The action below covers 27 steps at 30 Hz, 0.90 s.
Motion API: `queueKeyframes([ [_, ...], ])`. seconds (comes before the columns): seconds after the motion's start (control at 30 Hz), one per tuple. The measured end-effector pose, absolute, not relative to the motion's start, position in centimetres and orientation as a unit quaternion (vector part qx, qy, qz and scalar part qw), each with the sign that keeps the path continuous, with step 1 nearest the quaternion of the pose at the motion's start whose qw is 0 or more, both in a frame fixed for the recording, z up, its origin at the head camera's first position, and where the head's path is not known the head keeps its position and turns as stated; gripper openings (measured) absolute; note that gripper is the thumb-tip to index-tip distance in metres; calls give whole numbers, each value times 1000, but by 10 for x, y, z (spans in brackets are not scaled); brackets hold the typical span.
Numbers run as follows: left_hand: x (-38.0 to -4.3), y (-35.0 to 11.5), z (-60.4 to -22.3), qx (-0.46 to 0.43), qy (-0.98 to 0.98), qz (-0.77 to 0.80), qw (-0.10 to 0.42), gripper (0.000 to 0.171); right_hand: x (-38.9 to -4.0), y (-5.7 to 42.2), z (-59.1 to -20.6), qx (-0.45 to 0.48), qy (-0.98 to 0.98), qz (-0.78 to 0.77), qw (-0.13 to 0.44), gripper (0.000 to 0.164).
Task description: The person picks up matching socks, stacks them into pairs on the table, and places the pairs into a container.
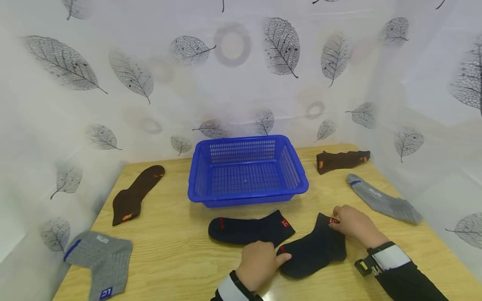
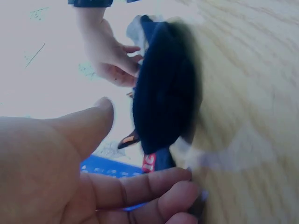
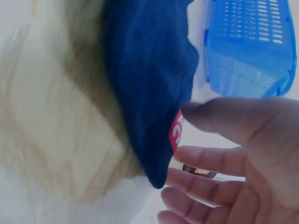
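A dark navy ankle sock (image 1: 312, 251) with a red toe mark and a red cuff label lies at the front right, between both hands. My left hand (image 1: 259, 262) is at its toe end, the thumb reaching toward the red mark. In the left wrist view the thumb (image 2: 88, 123) and fingers stand apart with nothing between them. My right hand (image 1: 354, 223) is at the cuff, fingertips right at the red label (image 3: 176, 130), thumb and forefinger spread. A matching navy sock (image 1: 241, 230) lies just left, its cuff close to the first.
Behind the navy socks stands a blue plastic basket (image 1: 244, 198). On the left lie a brown sock (image 1: 137, 194) and a grey sock (image 1: 107, 259). Another brown sock (image 1: 340, 161) and grey sock (image 1: 384, 200) lie on the right. A leaf-print curtain (image 1: 241, 92) surrounds the wooden table (image 1: 169, 259).
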<state>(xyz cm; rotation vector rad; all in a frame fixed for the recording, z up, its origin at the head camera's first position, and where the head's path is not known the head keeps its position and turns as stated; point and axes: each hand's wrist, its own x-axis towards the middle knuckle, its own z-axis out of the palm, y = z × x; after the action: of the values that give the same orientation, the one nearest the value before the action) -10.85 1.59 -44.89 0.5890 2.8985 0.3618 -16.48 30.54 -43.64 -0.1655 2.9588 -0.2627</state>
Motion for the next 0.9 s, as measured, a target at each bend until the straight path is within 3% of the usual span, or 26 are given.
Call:
queueKeyframes([
  [0.17, -107, 30, -453, 184, 973, 100, 98, 52, -164, 302, -439, -48, 987, -115, 102, 26],
  [0.33, -109, 31, -456, 187, 975, 101, 61, 40, -164, 300, -439, -62, 987, -117, 95, 14],
  [0.47, -111, 23, -452, 196, 972, 118, 60, 32, -161, 297, -437, -71, 985, -124, 95, 19],
  [0.63, -118, -1, -436, 191, 966, 163, 59, 27, -161, 287, -424, -90, 982, -145, 81, 27],
  [0.9, -139, -65, -408, 141, 948, 272, 92, 19, -164, 258, -400, -124, 965, -215, 83, 28],
])
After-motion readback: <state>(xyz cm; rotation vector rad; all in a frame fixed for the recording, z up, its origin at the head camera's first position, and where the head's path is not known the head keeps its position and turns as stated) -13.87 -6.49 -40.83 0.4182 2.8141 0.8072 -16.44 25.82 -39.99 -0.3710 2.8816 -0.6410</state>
